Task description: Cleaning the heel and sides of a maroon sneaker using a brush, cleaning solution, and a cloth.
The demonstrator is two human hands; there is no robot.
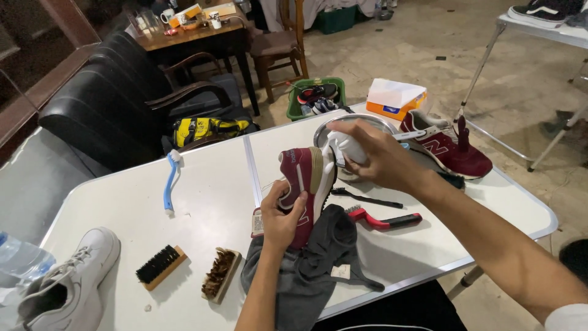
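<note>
My left hand [283, 214] grips a dark red sneaker [304, 175] by its side, holding it on edge above the white table [208, 208], its sole turned to the right. My right hand [380, 158] is closed around a white bottle-shaped object [346, 147] pressed against the sneaker's sole near the heel. A grey cloth [318, 263] lies under the sneaker. The matching dark red sneaker [450, 150] stands at the table's far right, with a dark red shoe tree or handle rising from it.
On the table lie a round metal bowl [324, 125], a red-handled brush [386, 219], a thin black brush [367, 199], a blue toothbrush [170, 181], two wooden brushes [160, 266] [220, 274] and a white sneaker [70, 282]. A black armchair [110, 104] stands behind.
</note>
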